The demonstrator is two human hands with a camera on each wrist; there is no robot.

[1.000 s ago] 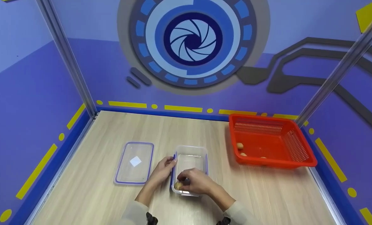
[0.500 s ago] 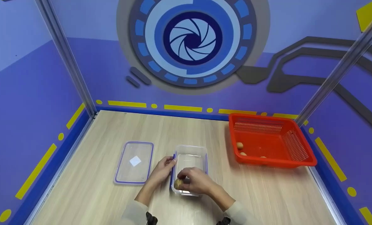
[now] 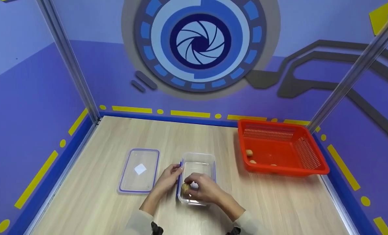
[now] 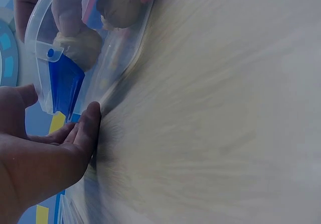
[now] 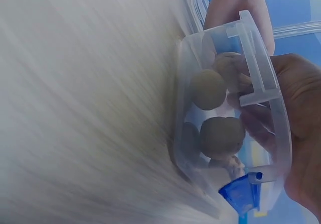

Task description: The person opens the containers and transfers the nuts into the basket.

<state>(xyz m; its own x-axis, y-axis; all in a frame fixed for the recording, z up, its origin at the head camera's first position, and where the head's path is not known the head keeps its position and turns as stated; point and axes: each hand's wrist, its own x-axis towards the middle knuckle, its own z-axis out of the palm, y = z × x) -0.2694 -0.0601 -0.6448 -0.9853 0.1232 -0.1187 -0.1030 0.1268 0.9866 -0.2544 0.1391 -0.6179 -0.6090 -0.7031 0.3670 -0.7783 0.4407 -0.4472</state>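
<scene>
In the head view, a clear plastic food container [image 3: 199, 157] with blue side flaps stands uncovered at the front middle of the table. My left hand [image 3: 168, 178] holds its left wall, the thumb by the rim and the fingers on the outside. Inside its near end, my right hand [image 3: 204, 188] pinches a walnut [image 3: 185, 187] between thumb and fingers. The right wrist view shows, through the clear wall, a round walnut [image 5: 208, 89] and another walnut [image 5: 222, 136] lying low in the container. In the left wrist view, a fingertip touches a walnut [image 4: 83, 48].
Left of the container lies its clear lid [image 3: 138, 180] with a blue seal and a white square label. A red plastic basket [image 3: 283, 171] stands at the back right, with a few walnuts [image 3: 249, 152] along its near left side. Walls enclose the table.
My right hand has lifted slightly and shifted a little away from me inside the container, with the walnut still pinched. My left hand, the lid and the basket stay in place.
</scene>
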